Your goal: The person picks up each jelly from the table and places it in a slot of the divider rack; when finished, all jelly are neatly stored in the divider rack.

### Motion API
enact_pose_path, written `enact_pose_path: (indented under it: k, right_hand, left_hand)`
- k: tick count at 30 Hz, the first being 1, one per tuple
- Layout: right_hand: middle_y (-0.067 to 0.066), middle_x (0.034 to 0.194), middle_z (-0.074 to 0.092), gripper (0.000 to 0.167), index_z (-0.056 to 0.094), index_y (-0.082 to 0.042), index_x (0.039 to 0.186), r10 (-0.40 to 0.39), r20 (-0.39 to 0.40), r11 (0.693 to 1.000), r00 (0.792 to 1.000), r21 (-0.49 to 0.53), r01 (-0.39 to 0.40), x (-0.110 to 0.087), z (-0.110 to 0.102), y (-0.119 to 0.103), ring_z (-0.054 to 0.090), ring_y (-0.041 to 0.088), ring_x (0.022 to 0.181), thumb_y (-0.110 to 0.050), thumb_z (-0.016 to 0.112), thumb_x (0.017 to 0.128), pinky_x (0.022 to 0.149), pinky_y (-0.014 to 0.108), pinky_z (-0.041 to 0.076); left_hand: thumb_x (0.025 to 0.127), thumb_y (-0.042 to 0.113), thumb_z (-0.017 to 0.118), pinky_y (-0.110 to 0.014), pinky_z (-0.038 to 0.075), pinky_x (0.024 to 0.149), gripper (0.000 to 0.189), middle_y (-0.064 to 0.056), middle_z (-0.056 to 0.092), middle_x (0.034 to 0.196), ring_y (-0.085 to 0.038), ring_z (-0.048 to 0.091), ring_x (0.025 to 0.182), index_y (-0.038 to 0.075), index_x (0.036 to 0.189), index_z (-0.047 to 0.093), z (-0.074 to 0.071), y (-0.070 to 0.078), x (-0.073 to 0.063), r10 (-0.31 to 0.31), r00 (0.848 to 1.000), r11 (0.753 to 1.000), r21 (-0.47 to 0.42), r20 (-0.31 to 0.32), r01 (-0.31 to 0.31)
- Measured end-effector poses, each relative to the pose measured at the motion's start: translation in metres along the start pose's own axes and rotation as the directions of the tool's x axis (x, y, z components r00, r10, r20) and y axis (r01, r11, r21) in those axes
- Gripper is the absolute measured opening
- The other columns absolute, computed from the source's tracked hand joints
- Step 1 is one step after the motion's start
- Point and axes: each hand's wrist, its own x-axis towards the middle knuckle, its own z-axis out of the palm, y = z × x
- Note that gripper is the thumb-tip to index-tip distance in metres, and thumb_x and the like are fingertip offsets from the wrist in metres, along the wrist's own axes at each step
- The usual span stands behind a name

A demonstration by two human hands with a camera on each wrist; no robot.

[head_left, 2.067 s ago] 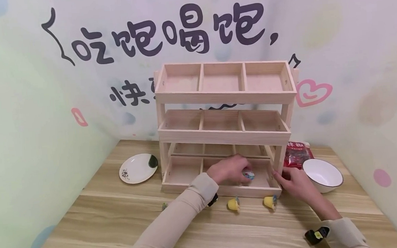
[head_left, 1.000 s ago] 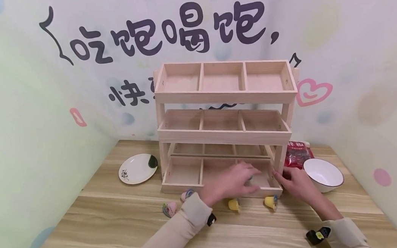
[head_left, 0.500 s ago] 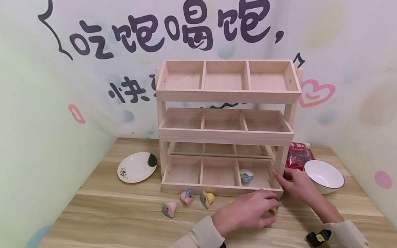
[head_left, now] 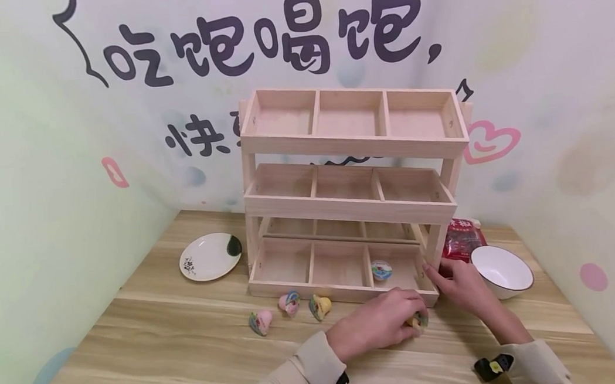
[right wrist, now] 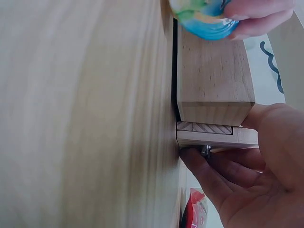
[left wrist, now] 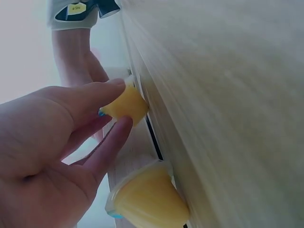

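Observation:
My left hand (head_left: pixel 381 322) pinches a yellow jelly cup (head_left: pixel 417 321) between thumb and fingers, on the table in front of the rack's right end. Closer to the left wrist camera lies a second yellow jelly cup (left wrist: pixel 152 197), which the hand covers in the head view. My right hand (head_left: pixel 463 285) grips the lower right end of the three-tier wooden rack (head_left: pixel 351 207), its fingers around the side board. One jelly cup (head_left: pixel 382 271) with a printed lid sits in the bottom tier's right compartment. Two pink jelly cups (head_left: pixel 261 322) and another yellow jelly cup (head_left: pixel 320 307) lie before the rack.
A white plate (head_left: pixel 211 256) with a dark green patch lies left of the rack. To the right, a white bowl (head_left: pixel 501 269) stands close to the right wrist, with a red packet (head_left: pixel 462 240) behind it. Walls with printed cloth close off the back and sides.
My left hand has let go of a jelly cup in the bottom right compartment, then moved down and forward of the rack to another yellow one. My right hand keeps its hold on the rack.

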Motion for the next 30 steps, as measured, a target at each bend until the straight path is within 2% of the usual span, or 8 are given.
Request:
enact_pose_path:
  k: [3, 6, 9, 15, 20, 25, 30]
  right_hand:
    - [0.019, 0.109, 0.081, 0.048, 0.075, 0.003, 0.128, 0.004, 0.007, 1.000, 1.000, 0.005, -0.004, 0.000, 0.001, 0.001, 0.070, 0.021, 0.085, -0.040, 0.067, 0.108, 0.070, 0.034, 0.059]
    - [0.021, 0.112, 0.081, 0.048, 0.074, 0.004, 0.129, 0.002, 0.008, 1.000, 1.000, 0.008, -0.002, -0.001, 0.001, 0.001, 0.074, 0.024, 0.090, -0.040, 0.067, 0.108, 0.075, 0.040, 0.064]
    - [0.022, 0.115, 0.080, 0.049, 0.073, 0.004, 0.130, 0.006, 0.015, 1.000, 1.000, 0.013, -0.006, -0.002, 0.001, 0.000, 0.076, 0.026, 0.095, -0.040, 0.067, 0.108, 0.080, 0.045, 0.066]
    - [0.023, 0.117, 0.080, 0.050, 0.072, 0.003, 0.133, 0.012, 0.023, 1.000, 1.000, 0.017, -0.012, -0.001, 0.000, -0.001, 0.073, 0.024, 0.092, -0.040, 0.067, 0.108, 0.078, 0.042, 0.066]
    - [0.024, 0.119, 0.079, 0.052, 0.071, 0.003, 0.135, 0.025, 0.029, 1.000, 0.999, 0.017, -0.026, -0.001, -0.002, 0.000, 0.071, 0.024, 0.090, -0.042, 0.067, 0.108, 0.079, 0.042, 0.066]
    - [0.023, 0.116, 0.080, 0.051, 0.072, 0.004, 0.133, 0.029, 0.028, 1.000, 0.999, 0.012, -0.029, -0.002, -0.002, 0.001, 0.072, 0.023, 0.091, -0.041, 0.067, 0.108, 0.077, 0.040, 0.064]
    - [0.019, 0.113, 0.080, 0.047, 0.073, 0.001, 0.132, 0.016, 0.029, 0.999, 0.999, 0.035, -0.017, -0.001, 0.000, 0.000, 0.069, 0.022, 0.087, -0.039, 0.068, 0.108, 0.071, 0.034, 0.059]
  left_hand:
    - [0.101, 0.031, 0.080, -0.003, 0.045, 0.088, 0.025, 0.009, 0.069, 0.120, 0.005, 0.059, 0.100, 0.019, 0.122, 0.074, 0.001, -0.001, 0.000, -0.035, 0.999, 0.995, -0.095, 0.003, 0.035]
    - [0.102, 0.035, 0.077, -0.003, 0.043, 0.086, 0.032, 0.008, 0.068, 0.120, 0.006, 0.056, 0.098, 0.018, 0.129, 0.071, 0.001, -0.003, -0.001, -0.072, 0.997, 0.988, -0.138, 0.022, 0.074]
    - [0.103, 0.035, 0.075, -0.003, 0.044, 0.089, 0.036, 0.008, 0.070, 0.122, 0.005, 0.059, 0.103, 0.016, 0.134, 0.069, 0.002, -0.005, -0.001, -0.063, 0.997, 0.988, -0.141, 0.051, 0.069]
    - [0.103, 0.034, 0.074, -0.005, 0.045, 0.099, 0.039, 0.006, 0.072, 0.129, 0.003, 0.063, 0.114, 0.014, 0.136, 0.070, 0.000, -0.006, 0.001, -0.030, 0.996, 0.990, -0.134, 0.081, 0.041]
    - [0.102, 0.035, 0.075, -0.004, 0.045, 0.096, 0.040, 0.006, 0.073, 0.128, 0.004, 0.063, 0.110, 0.013, 0.136, 0.070, -0.002, -0.003, 0.003, -0.024, 0.996, 0.989, -0.142, 0.084, 0.036]
    - [0.100, 0.034, 0.078, -0.002, 0.044, 0.087, 0.036, 0.008, 0.074, 0.116, 0.007, 0.062, 0.099, 0.013, 0.129, 0.074, -0.002, -0.001, 0.005, -0.027, 0.998, 0.987, -0.156, 0.052, 0.035]
    - [0.098, 0.035, 0.080, -0.002, 0.045, 0.083, 0.035, 0.009, 0.076, 0.111, 0.006, 0.061, 0.096, 0.014, 0.125, 0.075, -0.009, -0.006, 0.006, -0.081, 0.996, 0.974, -0.215, -0.033, 0.072]
